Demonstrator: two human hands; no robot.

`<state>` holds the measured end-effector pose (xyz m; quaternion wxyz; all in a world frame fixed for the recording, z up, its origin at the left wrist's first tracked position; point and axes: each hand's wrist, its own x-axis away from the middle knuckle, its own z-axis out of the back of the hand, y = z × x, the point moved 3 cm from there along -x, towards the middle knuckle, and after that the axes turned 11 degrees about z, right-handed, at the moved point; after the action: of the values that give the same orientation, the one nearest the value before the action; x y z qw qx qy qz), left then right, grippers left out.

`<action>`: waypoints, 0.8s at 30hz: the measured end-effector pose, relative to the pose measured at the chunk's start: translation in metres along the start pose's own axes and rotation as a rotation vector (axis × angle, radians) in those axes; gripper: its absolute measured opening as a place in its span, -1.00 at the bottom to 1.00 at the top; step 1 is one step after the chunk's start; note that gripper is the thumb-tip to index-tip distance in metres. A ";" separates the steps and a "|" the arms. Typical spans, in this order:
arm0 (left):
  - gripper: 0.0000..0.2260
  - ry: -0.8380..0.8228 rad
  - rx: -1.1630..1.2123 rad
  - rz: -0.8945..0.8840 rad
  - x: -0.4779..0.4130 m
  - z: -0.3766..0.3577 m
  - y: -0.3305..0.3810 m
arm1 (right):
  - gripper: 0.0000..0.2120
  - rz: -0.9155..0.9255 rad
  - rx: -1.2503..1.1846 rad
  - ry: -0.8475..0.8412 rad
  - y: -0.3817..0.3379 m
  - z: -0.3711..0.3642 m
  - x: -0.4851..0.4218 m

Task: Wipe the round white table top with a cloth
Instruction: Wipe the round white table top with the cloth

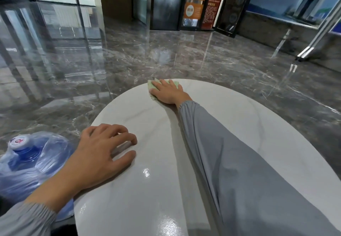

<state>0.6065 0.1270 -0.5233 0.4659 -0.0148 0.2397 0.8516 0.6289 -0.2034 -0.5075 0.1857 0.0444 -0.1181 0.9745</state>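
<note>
The round white table top (258,125) fills the lower middle and right of the head view, glossy with faint grey veins. My right hand (168,92) is stretched out to the table's far edge and presses flat on a pale green cloth (151,87), its fingers straight. Most of the cloth is hidden under the hand. My left hand (103,151) rests on the table's near left edge, fingers spread and slightly bent, holding nothing. Both arms wear grey sleeves.
A large blue water bottle (31,160) wrapped in clear plastic stands on the floor by the table's left edge, beneath my left forearm. Dark polished marble floor (129,60) surrounds the table. Glass walls, dark doors and a metal stand lie farther back.
</note>
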 end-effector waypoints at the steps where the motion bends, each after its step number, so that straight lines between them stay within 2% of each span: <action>1: -0.72 0.006 0.000 -0.003 0.001 -0.001 0.001 | -0.38 -0.053 -0.001 0.014 0.017 0.003 0.002; 7: -0.72 0.009 0.007 -0.003 -0.001 -0.001 -0.003 | -0.35 -0.333 -0.044 0.065 0.127 0.021 0.022; 13: -0.68 0.007 -0.005 -0.018 -0.003 -0.004 -0.003 | -0.33 -0.544 -0.050 0.102 0.221 0.027 0.090; 18: -0.66 -0.005 -0.023 -0.019 -0.004 -0.004 -0.003 | -0.34 -0.649 -0.052 0.115 0.260 0.024 0.161; 24: -0.65 0.017 -0.061 -0.027 -0.006 -0.005 -0.007 | -0.35 -0.743 -0.078 0.132 0.266 0.018 0.245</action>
<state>0.6146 0.1231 -0.5291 0.4744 -0.0396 0.2174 0.8521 0.3038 -0.3625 -0.5148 0.5352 0.0142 -0.1187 0.8362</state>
